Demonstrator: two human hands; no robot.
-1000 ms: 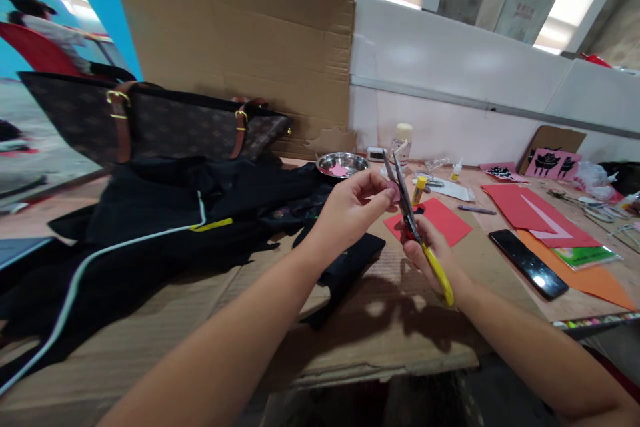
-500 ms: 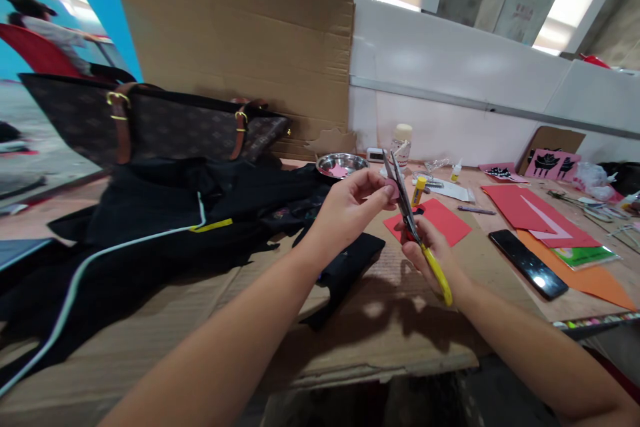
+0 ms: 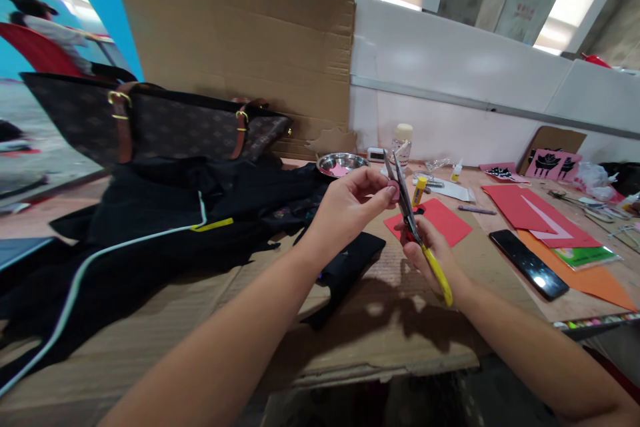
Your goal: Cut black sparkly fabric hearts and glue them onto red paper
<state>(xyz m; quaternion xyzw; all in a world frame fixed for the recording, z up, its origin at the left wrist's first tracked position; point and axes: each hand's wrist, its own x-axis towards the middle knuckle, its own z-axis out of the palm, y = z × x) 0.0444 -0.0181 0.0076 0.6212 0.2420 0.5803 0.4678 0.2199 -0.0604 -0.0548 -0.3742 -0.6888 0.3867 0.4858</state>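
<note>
The pink piece (image 3: 394, 190) is up in the air at the scissors (image 3: 412, 227), against their blades, which stand slightly parted with tips up; whether it lies fully between them is unclear. The left hand (image 3: 353, 203) pinches it, thumb and forefinger together on its edge. The right hand (image 3: 430, 247) is curled around the yellow handles, its fingers partly hidden.

The piece is so small that the fingertips sit very near the blades, so a slip of the pinch or a wide bite could nick a finger. The cut could also stray if the piece turns, since nothing supports it from below.

Both forearms reach forward and inward above the cardboard (image 3: 350, 360), the left wrist bent toward the scissors. Beyond the hands are the red paper (image 3: 450, 220), glue stick (image 3: 419, 192) and bowl (image 3: 361, 160); the phone (image 3: 527, 263) lies to the right.
</note>
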